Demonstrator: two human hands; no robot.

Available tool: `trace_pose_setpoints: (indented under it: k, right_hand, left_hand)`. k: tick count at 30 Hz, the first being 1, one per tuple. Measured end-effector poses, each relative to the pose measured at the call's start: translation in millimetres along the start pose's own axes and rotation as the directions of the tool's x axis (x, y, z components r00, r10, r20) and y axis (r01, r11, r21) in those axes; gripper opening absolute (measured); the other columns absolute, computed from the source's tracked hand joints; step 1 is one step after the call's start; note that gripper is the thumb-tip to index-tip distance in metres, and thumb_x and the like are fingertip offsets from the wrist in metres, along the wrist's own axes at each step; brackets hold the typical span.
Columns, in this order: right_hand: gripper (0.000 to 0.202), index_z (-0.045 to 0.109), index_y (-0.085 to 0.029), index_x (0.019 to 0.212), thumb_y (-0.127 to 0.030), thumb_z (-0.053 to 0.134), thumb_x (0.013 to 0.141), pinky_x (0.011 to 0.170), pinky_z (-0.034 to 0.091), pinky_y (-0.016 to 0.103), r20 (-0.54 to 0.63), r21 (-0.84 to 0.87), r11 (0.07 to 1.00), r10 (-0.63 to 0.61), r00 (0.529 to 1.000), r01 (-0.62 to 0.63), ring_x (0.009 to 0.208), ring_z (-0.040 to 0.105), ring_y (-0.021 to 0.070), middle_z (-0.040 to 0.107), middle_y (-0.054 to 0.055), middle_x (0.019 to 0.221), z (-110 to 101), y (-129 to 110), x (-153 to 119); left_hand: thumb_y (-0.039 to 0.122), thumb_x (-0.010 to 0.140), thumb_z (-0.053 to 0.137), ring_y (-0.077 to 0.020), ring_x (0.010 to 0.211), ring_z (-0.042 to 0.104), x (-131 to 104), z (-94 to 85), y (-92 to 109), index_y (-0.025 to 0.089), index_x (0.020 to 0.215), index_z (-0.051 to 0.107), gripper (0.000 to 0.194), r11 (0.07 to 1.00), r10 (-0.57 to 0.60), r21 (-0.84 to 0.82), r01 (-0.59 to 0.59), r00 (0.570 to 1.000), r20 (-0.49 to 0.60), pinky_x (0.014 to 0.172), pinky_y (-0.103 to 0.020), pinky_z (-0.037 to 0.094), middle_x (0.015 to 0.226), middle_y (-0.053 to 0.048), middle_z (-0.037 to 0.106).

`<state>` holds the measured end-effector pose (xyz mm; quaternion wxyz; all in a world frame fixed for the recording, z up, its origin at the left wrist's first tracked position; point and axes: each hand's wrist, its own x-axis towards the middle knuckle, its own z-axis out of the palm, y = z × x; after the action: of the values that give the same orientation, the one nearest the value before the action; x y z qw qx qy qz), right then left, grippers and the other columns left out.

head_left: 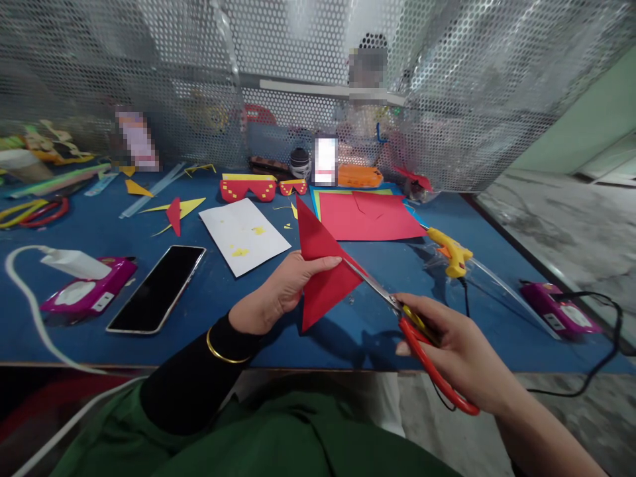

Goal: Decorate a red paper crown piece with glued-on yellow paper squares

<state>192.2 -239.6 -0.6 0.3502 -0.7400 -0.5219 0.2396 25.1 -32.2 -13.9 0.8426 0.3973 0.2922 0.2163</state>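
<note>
A red triangular piece of paper [325, 288] is pinched between the thumb and fingers of my left hand [285, 285], above the blue table. My right hand [454, 338] grips scissors [420, 351] with red and yellow handles. Their blades point up and left and meet the paper near its right edge, close to my left thumb. Behind the paper lies a stack of coloured sheets with a red one [372, 218] on top. A white sheet [243, 238] with small yellow scraps rests left of my left hand.
A yellow glue gun [452, 252] and a purple power strip [561, 311] are at right. At left lie a black phone [158, 288], another purple strip [89, 288] and scissors [47, 212]. Red paper glasses [248, 190] lie behind. A person is beyond the perforated screen [298, 73].
</note>
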Motion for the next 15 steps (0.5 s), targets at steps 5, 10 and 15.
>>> trace_pose_setpoints:
  k: [5, 10, 15]
  right_hand:
    - [0.051, 0.068, -0.026, 0.124, -0.047, 0.078, 0.078, 0.085, 0.057, 0.035, -0.009, -0.042, 0.999, 0.008, 1.0, -0.008, 0.099, 0.069, 0.0263, 0.073, 0.006, 0.112, 1.1, 1.4, -0.4]
    - [0.058, 0.06, -0.027, 0.13, -0.051, 0.075, 0.08, 0.082, 0.057, 0.036, 0.02, -0.1, 0.995, 0.026, 0.999, -0.024, 0.095, 0.067, 0.0252, 0.069, 0.006, 0.111, 2.1, 5.7, -3.3]
    - [0.057, 0.055, -0.029, 0.133, -0.05, 0.071, 0.083, 0.082, 0.056, 0.036, 0.042, -0.185, 0.983, -0.007, 0.999, 0.014, 0.093, 0.067, 0.024, 0.067, 0.006, 0.114, 0.2, 2.7, -3.6]
  left_hand:
    - [0.019, 0.07, 0.088, -0.0163, 0.075, 0.074, 0.0, 0.8, 0.0, 0.016, 0.083, 0.076, 0.018, 1.0, -0.002, -0.001, 0.002, 1.0, -0.002, 0.077, -0.029, 0.058, 0.086, -0.005, 0.08]
    - [0.02, 0.069, 0.088, -0.0165, 0.074, 0.073, 0.0, 1.2, -0.2, 0.016, 0.082, 0.076, 0.018, 1.0, -0.002, 0.001, 0.002, 1.0, -0.013, 0.075, -0.029, 0.058, 0.084, -0.005, 0.079]
    - [0.02, 0.07, 0.088, -0.0152, 0.073, 0.073, 0.3, 0.6, -0.5, 0.017, 0.081, 0.076, 0.017, 1.0, -0.001, 0.015, 0.001, 1.0, -0.004, 0.075, -0.027, 0.058, 0.083, -0.003, 0.08]
